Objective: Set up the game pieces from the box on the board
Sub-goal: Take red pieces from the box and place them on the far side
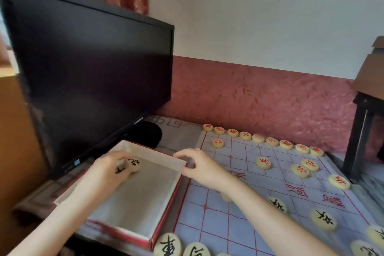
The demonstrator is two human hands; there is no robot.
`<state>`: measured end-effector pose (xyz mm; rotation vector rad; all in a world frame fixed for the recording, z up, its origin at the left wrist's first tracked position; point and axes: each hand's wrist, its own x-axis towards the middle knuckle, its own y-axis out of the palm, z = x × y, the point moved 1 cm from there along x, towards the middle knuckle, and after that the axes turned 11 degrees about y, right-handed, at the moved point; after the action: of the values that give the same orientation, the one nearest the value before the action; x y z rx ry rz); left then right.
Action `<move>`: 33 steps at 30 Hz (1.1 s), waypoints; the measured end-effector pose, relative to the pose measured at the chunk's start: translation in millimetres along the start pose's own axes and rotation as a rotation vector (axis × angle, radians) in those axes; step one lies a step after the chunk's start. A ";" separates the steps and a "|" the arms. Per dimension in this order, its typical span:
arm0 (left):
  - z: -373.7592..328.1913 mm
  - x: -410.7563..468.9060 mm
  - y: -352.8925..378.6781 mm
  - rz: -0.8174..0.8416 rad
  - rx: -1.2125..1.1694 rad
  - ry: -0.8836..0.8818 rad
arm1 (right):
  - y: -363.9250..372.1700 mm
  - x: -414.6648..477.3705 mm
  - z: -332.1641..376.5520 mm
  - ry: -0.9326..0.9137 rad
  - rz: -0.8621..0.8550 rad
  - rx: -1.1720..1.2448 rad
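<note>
Box [149,153] open on surface, touching board [218,220] at its left edge; left hand [108,172] inside, curled round two black-lettered pieces [134,164]; right hand [199,166] pinching box's far right rim; red pieces [258,138] lined along board's far edge; black pieces [323,219] on near half.

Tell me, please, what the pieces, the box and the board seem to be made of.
Pieces: probably pale wood with a smooth, matte finish. They are thick cream discs with painted characters, though plastic is possible.
Box: likely cardboard, with thin straight walls, white inside and red outside.
Board: a thin sheet, paper or plastic film, with printed red lines, lying flat.
</note>
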<state>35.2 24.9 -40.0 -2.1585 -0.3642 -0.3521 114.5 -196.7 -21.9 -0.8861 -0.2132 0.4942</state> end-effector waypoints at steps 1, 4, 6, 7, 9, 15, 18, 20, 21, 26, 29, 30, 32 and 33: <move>8.9 -7.5 -5.5 0.020 0.026 -0.015 | 11.2 8.8 7.9 -0.006 0.030 -0.013; 32.1 -23.1 -12.3 0.057 0.114 -0.017 | 43.3 33.7 25.5 -0.012 0.093 -0.019; 38.7 -29.0 -13.8 0.065 0.146 -0.038 | 60.3 45.4 37.1 -0.019 0.122 0.006; 39.5 -30.7 -14.0 0.063 0.153 -0.042 | 67.2 49.9 42.2 -0.028 0.128 0.023; 38.0 -31.4 -13.6 0.065 0.154 -0.041 | 78.4 57.8 48.7 -0.030 0.125 0.054; 43.4 -35.3 -13.4 0.032 0.094 -0.040 | 98.6 72.1 53.7 -0.007 0.130 0.078; 44.8 -40.2 -16.1 -0.009 0.043 -0.044 | 98.4 71.8 55.6 -0.020 0.089 0.076; 45.3 -40.9 -17.8 -0.039 -0.005 -0.042 | 96.3 69.0 51.8 -0.032 0.080 0.058; 45.1 -40.6 -18.2 -0.053 -0.024 -0.039 | 94.2 66.8 49.1 -0.044 0.069 0.045; 32.7 -30.4 -9.8 -0.075 -0.044 0.015 | 67.3 49.1 39.1 -0.046 0.001 0.050; 20.1 -19.9 1.9 -0.026 -0.068 0.036 | 46.9 36.4 30.4 -0.033 -0.040 0.053; 15.7 -15.5 6.2 -0.015 -0.079 0.040 | 40.5 32.3 25.9 -0.024 -0.048 0.061; 4.3 -5.4 14.5 -0.005 -0.108 0.067 | 27.3 24.4 15.1 -0.005 -0.064 0.072; -3.1 -0.2 18.2 -0.004 -0.127 0.083 | 20.2 20.5 9.0 0.004 -0.073 0.072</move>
<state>41.7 12.1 -51.7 -2.2585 -0.3058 -0.4769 122.3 -169.6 -32.6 -0.8060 -0.2219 0.4292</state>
